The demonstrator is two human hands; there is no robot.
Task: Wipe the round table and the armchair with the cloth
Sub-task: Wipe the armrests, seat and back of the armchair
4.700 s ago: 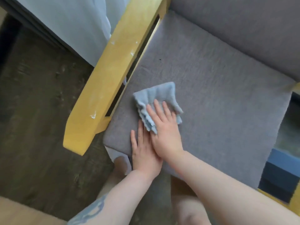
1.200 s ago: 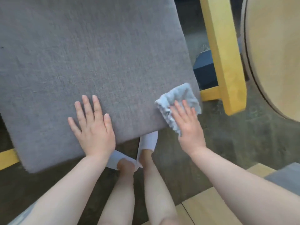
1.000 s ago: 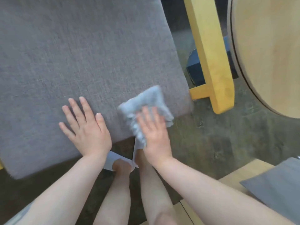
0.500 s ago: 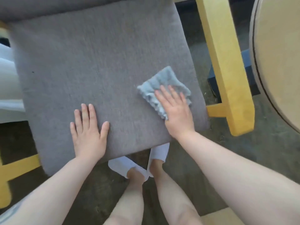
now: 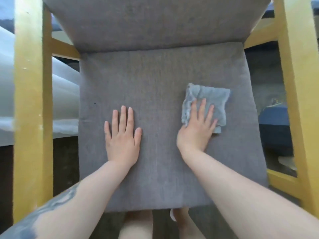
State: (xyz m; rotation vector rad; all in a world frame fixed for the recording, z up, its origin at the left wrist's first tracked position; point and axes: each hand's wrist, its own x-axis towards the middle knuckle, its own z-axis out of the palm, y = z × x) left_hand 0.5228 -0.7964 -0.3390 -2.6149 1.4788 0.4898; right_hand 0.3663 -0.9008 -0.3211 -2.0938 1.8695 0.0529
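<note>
The cloth [image 5: 209,99] under the right hand [image 5: 198,130] is pale blue-grey. Under both palms the seat cushion [image 5: 155,83] is a plain, flecked grey weave, and the backrest [image 5: 155,21] beyond the fingertips is the same grey. Outside each hand, the wooden armrests [image 5: 31,100] are yellow, the left one with small pale chips. The left forearm carries a blue-grey tattoo [image 5: 50,209].

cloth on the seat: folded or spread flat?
Folded: the small blue-grey cloth shows stacked layered edges along its left side, pressed under the right hand on the grey seat cushion.
</note>
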